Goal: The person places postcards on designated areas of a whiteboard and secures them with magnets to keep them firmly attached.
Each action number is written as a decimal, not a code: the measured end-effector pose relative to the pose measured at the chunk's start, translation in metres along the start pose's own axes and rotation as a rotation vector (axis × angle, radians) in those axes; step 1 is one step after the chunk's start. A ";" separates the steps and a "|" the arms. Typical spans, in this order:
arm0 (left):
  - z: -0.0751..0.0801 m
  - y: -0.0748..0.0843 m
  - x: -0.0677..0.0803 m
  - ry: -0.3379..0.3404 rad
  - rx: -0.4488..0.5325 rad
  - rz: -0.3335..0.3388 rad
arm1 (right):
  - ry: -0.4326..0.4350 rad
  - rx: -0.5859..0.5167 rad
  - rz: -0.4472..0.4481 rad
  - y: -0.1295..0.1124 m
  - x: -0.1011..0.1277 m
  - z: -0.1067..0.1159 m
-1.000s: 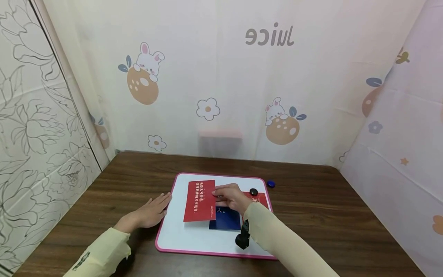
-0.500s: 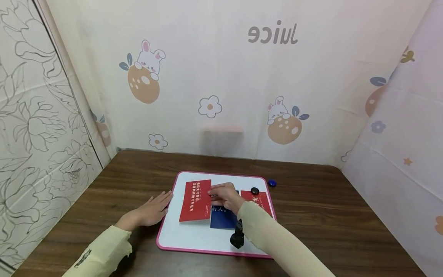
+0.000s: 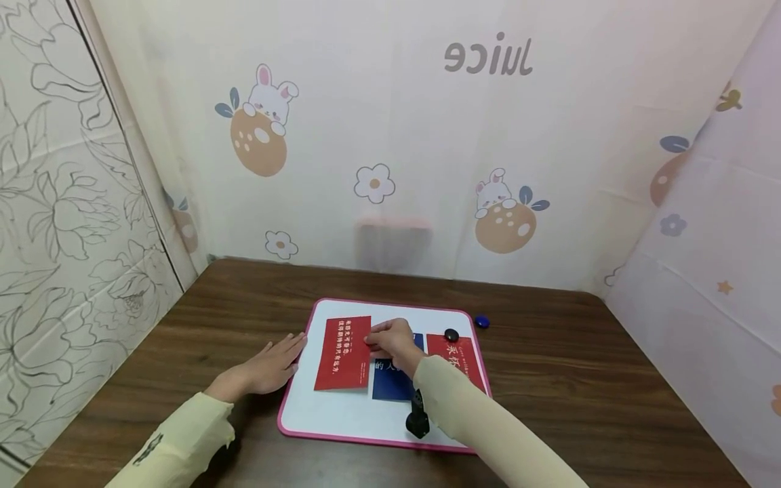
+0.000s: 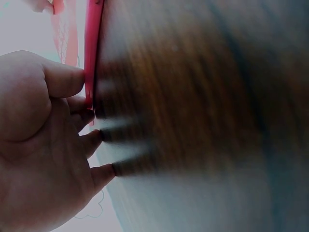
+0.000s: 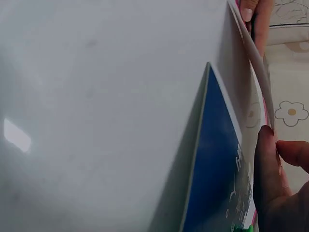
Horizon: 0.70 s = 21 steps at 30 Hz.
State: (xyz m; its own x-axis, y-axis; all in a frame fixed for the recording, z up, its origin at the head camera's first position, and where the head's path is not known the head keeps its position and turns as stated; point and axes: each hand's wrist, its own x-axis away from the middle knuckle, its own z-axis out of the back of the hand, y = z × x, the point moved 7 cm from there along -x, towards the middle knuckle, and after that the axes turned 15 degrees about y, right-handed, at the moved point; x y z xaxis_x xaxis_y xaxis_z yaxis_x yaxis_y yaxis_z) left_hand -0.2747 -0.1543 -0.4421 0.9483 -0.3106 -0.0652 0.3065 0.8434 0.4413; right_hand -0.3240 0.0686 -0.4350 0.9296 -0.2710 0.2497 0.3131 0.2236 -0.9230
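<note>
Head view: I see right hand (image 3: 393, 342) pinching right edge of red card (image 3: 343, 352) over whiteboard (image 3: 342, 417); blue card (image 3: 390, 385) lies just beside it. Left hand (image 3: 268, 366) rests flat, fingers straight, at board's left rim.

Left wrist view: left hand (image 4: 38, 145) fingertips touch pink rim, table (image 4: 193, 96) blurred.

Right wrist view: thumb (image 5: 265, 164) presses lifted card edge; blue card (image 5: 217, 164) flat below.

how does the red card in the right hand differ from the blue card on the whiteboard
The red card is pinched at its right edge by the right hand; the blue card lies untouched. The red card shows nearly whole, while the blue card is partly hidden under the hand and sleeve. In the right wrist view the red card's edge lifts off the whiteboard; the blue card lies flat. Both carry white print.
</note>
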 end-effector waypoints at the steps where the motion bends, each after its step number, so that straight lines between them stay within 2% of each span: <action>1: 0.000 0.000 0.000 -0.001 0.000 -0.004 | 0.006 0.015 0.020 -0.001 0.000 0.000; 11: 0.003 0.002 -0.001 -0.001 0.006 -0.028 | 0.009 0.146 0.150 -0.006 -0.003 0.001; 21: 0.002 0.003 0.000 0.001 0.003 -0.031 | -0.012 0.227 0.175 -0.007 -0.004 -0.003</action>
State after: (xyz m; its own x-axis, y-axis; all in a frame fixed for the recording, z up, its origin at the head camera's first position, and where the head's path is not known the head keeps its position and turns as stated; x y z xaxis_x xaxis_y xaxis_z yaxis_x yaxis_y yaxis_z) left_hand -0.2742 -0.1524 -0.4385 0.9384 -0.3364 -0.0795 0.3357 0.8321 0.4415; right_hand -0.3300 0.0651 -0.4306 0.9752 -0.1992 0.0970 0.1819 0.4699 -0.8638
